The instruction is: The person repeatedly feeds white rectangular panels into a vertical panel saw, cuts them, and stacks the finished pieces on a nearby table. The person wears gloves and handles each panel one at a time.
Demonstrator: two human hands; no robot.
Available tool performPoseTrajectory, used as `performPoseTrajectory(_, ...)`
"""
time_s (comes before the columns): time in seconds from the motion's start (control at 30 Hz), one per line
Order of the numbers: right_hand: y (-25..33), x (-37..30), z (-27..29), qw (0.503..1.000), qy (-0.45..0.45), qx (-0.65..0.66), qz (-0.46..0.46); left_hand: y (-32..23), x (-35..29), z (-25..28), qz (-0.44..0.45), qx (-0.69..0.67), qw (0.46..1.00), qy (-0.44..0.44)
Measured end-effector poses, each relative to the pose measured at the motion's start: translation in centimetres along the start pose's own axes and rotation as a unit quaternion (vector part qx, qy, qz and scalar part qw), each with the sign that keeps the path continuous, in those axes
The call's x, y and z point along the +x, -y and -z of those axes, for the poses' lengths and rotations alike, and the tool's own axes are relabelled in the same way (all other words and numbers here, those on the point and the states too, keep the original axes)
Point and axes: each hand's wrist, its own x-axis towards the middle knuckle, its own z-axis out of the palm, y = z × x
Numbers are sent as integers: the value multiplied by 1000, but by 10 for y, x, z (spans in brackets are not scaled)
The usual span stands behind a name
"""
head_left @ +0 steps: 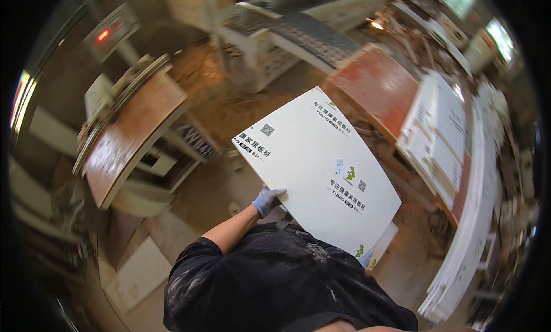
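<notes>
A large white board with printed lettering, small green logos and square codes is held in front of my body, tilted across the view. My left hand, in a pale glove, grips its left edge with the thumb on top and the fingers underneath, out of sight. At the near right corner my right hand, gloved too, is closed on the edge; most of it is hidden behind the board and my sleeve. Beneath that corner a second pale panel edge shows.
On the left stands a brown-topped bench. A reddish table is beyond the board, with white panels stacked at its right. Long white strips lean farther right. A machine with a dark bed is at the back.
</notes>
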Motion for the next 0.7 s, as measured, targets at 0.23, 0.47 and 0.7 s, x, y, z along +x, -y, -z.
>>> performPoseTrajectory(0.23,29,-40,-174,980,120,-159,22,4,-83,95,-182,-152,959,-154)
performPoseTrajectory(0.47,-26,-146,-355,947,219,-211,99,11,-161,247,-188,-322,889,-266)
performPoseTrajectory(0.7,-28,-180,-537,873,380,-269,144,-10,-164,297,-128,-318,873,-347)
